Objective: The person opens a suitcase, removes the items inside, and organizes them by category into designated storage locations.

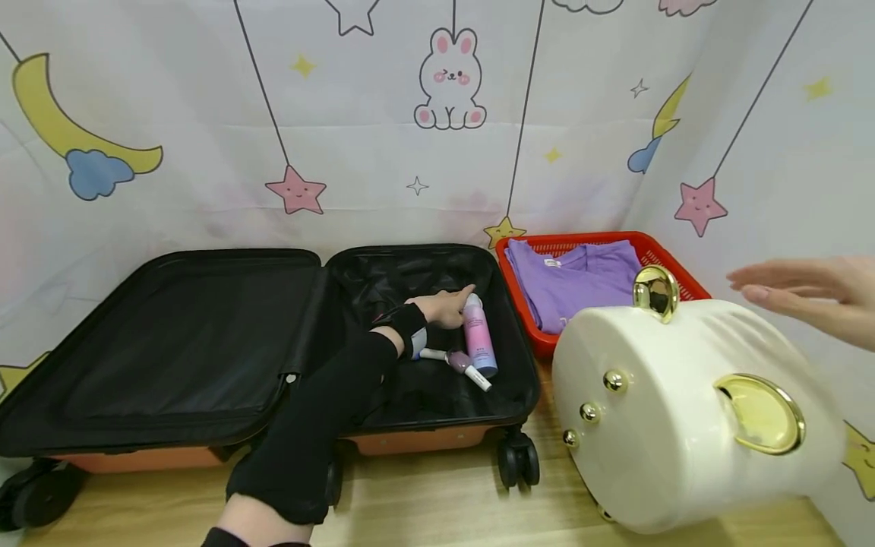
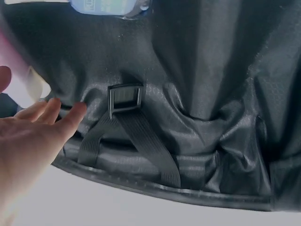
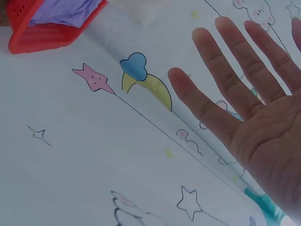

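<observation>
In the head view my left hand (image 1: pixel 443 308) is inside the right half of the open black-lined suitcase (image 1: pixel 437 414), beside the top of a pink-to-blue spray bottle (image 1: pixel 480 338). The left wrist view shows its fingers extended near the white end of that bottle (image 2: pixel 14 66), with the thumb tip over its side. Near the bottle's base lies a small purple bottle with a white cap (image 1: pixel 459 362). A small blue bottle (image 2: pixel 104 5) shows at the top of the left wrist view. My right hand (image 1: pixel 816 292), fingers straight, hovers above a cream barrel-shaped container (image 1: pixel 636 410), holding nothing.
Right behind the suitcase, a red basket (image 1: pixel 673 270) holds a folded purple garment (image 1: pixel 588 277). The cream container has gold fittings and stands on the wooden surface (image 1: pixel 424 501). The suitcase's other half (image 1: pixel 184 342) lies open at left. A patterned curtain (image 1: pixel 383 91) hangs behind.
</observation>
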The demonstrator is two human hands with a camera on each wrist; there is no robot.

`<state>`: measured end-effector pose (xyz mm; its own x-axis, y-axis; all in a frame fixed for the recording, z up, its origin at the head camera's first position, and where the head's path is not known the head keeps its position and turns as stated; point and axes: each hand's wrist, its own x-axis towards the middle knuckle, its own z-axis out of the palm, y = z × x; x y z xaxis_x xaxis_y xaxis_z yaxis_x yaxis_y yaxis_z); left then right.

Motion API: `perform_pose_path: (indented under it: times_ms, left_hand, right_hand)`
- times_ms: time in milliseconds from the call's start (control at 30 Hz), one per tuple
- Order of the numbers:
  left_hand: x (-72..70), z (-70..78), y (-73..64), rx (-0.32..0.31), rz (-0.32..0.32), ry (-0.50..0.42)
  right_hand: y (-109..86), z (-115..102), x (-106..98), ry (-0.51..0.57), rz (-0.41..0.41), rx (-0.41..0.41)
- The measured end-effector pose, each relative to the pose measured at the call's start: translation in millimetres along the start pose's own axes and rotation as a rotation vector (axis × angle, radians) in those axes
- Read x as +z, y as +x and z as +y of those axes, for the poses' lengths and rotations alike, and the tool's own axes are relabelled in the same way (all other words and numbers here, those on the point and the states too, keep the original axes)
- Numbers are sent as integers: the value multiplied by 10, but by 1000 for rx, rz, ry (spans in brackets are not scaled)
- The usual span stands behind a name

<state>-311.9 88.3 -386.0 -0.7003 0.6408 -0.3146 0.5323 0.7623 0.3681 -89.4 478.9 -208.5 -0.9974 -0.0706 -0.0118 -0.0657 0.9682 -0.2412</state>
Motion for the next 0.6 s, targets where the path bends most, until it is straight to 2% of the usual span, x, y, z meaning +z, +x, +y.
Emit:
perform_pose_path:
  times_ms: [100, 233, 333, 500, 600]
  left_hand:
    - [18, -19, 79, -4, 19, 47]
    - [72, -69, 203, 16, 59, 106]
    - [112, -89, 296, -1, 80, 96]
    - [224, -84, 427, -54, 146, 102]
    - [307, -55, 480, -51, 226, 209]
  right_hand:
    - [256, -201, -167, -95, -11, -110]
    - [480, -499, -188, -130, -153, -143]
    - [589, -660, -148, -138, -236, -177]
    - [749, -768, -39, -150, -247, -289]
    - [811, -781, 22, -128, -264, -303]
